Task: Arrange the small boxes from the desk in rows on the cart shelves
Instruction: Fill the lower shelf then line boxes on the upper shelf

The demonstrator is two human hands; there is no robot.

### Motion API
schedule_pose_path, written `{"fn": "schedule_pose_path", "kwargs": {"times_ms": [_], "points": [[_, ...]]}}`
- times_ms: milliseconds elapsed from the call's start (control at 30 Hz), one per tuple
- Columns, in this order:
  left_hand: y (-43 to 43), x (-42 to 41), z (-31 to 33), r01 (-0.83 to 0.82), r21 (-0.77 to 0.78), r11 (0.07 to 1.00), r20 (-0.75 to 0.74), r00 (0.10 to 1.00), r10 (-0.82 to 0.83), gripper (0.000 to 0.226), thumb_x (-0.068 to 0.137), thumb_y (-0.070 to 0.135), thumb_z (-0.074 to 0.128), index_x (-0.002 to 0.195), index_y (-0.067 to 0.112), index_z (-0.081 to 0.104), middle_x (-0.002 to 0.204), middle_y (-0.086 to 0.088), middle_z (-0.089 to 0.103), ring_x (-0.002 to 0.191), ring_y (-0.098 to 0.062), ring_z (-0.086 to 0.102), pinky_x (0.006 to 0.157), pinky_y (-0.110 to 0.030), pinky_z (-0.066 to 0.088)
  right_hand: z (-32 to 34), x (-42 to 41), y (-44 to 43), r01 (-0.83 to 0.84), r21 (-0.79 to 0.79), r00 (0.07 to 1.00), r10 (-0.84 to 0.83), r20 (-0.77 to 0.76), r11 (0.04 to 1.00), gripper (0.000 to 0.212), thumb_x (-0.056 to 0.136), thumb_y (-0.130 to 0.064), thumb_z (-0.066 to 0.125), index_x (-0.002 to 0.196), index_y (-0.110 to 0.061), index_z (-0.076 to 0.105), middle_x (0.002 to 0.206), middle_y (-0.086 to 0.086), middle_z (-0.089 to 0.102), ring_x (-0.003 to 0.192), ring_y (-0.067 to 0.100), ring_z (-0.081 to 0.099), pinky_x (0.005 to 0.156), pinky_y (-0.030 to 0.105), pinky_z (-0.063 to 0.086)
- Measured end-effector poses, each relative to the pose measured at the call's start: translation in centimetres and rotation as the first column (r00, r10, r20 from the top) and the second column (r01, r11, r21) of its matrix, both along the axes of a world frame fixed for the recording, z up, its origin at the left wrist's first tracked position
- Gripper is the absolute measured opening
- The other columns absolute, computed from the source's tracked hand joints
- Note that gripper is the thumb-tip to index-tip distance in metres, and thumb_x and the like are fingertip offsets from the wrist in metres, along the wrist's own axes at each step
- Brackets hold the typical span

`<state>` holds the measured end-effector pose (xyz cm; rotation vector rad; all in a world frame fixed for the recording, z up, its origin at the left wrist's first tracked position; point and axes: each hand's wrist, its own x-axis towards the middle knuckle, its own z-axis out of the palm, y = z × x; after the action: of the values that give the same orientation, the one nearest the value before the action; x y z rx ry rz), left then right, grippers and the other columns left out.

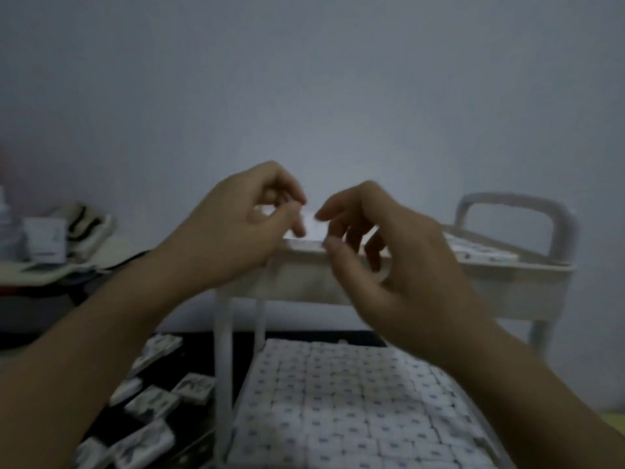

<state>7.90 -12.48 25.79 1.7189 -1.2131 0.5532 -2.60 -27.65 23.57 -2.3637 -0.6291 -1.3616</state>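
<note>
Both my hands are raised over the near corner of the white cart's top shelf (490, 275). My left hand (236, 231) pinches a small white box (313, 228) between thumb and fingers. My right hand (382, 252) has its fingers curled beside the same box; the blur hides whether its fingertips grip it. A row of small boxes (480, 253) lies on the top shelf behind my right hand. The lower shelf (341, 411) is packed with several rows of small white boxes with blue marks. More loose boxes (152, 401) lie on the dark desk at lower left.
The cart's handle (517, 208) rises at the right and its white posts (225, 384) stand between desk and lower shelf. At far left a cluttered surface holds a white carton (45, 238) and a bag. A plain wall fills the background.
</note>
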Motion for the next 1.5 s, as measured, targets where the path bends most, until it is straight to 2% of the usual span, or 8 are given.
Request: {"fn": "schedule_pose_path", "kwargs": {"times_ms": [333, 533, 700, 800, 900, 1000, 1200, 1500], "points": [[17.9, 4.9, -23.0, -0.57, 0.084, 0.817, -0.397, 0.733, 0.552, 0.02, 0.095, 0.008, 0.052, 0.1, 0.026, 0.058, 0.087, 0.009, 0.069, 0.069, -0.012, 0.067, 0.064, -0.035, 0.055, -14.1, 8.8, 11.5, -0.218, -0.026, 0.841, 0.174, -0.513, 0.976, 0.022, 0.096, -0.014, 0.047, 0.116, -0.021, 0.056, 0.098, -0.007, 0.061, 0.081, 0.007, 0.057, 0.07, 0.025, 0.048], [22.7, 3.1, -30.8, -0.785, 0.156, 0.599, -0.217, 0.564, 0.796, 0.027, 0.095, 0.005, 0.05, 0.118, 0.017, 0.056, 0.109, 0.005, 0.055, 0.104, -0.019, 0.054, 0.082, -0.033, 0.043, -22.2, 13.5, 15.6, -0.061, -0.263, 0.611, -0.172, -0.772, 0.963, 0.063, 0.093, -0.001, 0.044, 0.151, -0.018, 0.026, 0.15, 0.007, 0.035, 0.133, 0.027, 0.037, 0.1, 0.037, 0.043], [23.6, 2.6, -31.9, -0.826, -0.085, 0.558, -0.479, 0.525, 0.704, 0.032, 0.1, 0.004, 0.036, 0.128, 0.016, 0.046, 0.123, 0.002, 0.056, 0.114, -0.01, 0.053, 0.095, -0.032, 0.042, -24.9, 14.7, 17.9, 0.01, -0.421, 0.513, -0.366, -0.776, 0.907, 0.074, 0.094, -0.005, 0.046, 0.155, -0.018, 0.006, 0.162, 0.011, 0.001, 0.148, 0.029, 0.005, 0.114, 0.041, 0.03], [23.8, 2.3, -32.0, -0.838, -0.042, 0.544, -0.507, 0.487, 0.711, 0.03, 0.098, 0.003, 0.041, 0.119, 0.022, 0.051, 0.114, 0.004, 0.058, 0.109, -0.014, 0.055, 0.092, -0.035, 0.046, -25.6, 15.2, 18.5, 0.089, -0.392, 0.48, -0.385, -0.789, 0.916, 0.062, 0.094, -0.011, 0.046, 0.152, -0.017, 0.025, 0.158, 0.013, 0.019, 0.144, 0.03, 0.02, 0.109, 0.041, 0.038], [23.7, 2.0, -32.1, -0.876, 0.096, 0.472, -0.373, 0.409, 0.833, 0.019, 0.092, 0.022, 0.047, 0.109, 0.021, 0.056, 0.105, 0.004, 0.057, 0.104, -0.018, 0.053, 0.089, -0.038, 0.042, -25.5, 15.8, 18.1, 0.151, -0.301, 0.624, -0.327, -0.709, 0.941, 0.028, 0.096, -0.022, 0.044, 0.12, -0.02, 0.058, 0.125, 0.003, 0.055, 0.113, 0.022, 0.049, 0.078, 0.033, 0.049], [23.5, 2.4, -32.6, -0.887, 0.279, 0.368, -0.156, 0.336, 0.929, 0.043, 0.082, 0.043, 0.042, 0.111, 0.018, 0.062, 0.119, -0.002, 0.056, 0.12, -0.024, 0.043, 0.099, -0.047, 0.029, -25.8, 16.1, 17.4, 0.21, -0.2, 0.652, -0.29, -0.7, 0.957, 0.028, 0.097, -0.032, 0.048, 0.122, -0.023, 0.055, 0.124, 0.001, 0.053, 0.111, 0.018, 0.051, 0.074, 0.03, 0.045], [23.4, 2.5, -33.4, -0.857, 0.4, 0.325, 0.059, 0.378, 0.924, 0.046, 0.081, 0.051, 0.041, 0.097, 0.022, 0.073, 0.126, -0.004, 0.059, 0.135, -0.029, 0.035, 0.113, -0.053, 0.015, -27.1, 16.4, 16.8, 0.278, -0.308, 0.531, -0.413, -0.74, 0.91, 0.058, 0.097, -0.055, 0.037, 0.141, -0.017, 0.042, 0.145, 0.005, 0.041, 0.131, 0.023, 0.038, 0.1, 0.036, 0.041], [23.1, 2.1, -32.9, -0.778, 0.322, 0.539, -0.027, 0.562, 0.827, 0.04, 0.079, 0.051, 0.048, 0.112, 0.032, 0.06, 0.097, 0.021, 0.056, 0.096, -0.005, 0.049, 0.096, -0.025, 0.022, -27.4, 15.7, 16.4, 0.209, 0.291, 0.597, 0.114, -0.794, 0.934, 0.046, 0.085, -0.039, 0.07, 0.122, -0.028, 0.047, 0.107, -0.008, 0.065, 0.094, 0.009, 0.064, 0.081, 0.035, 0.055]]}}
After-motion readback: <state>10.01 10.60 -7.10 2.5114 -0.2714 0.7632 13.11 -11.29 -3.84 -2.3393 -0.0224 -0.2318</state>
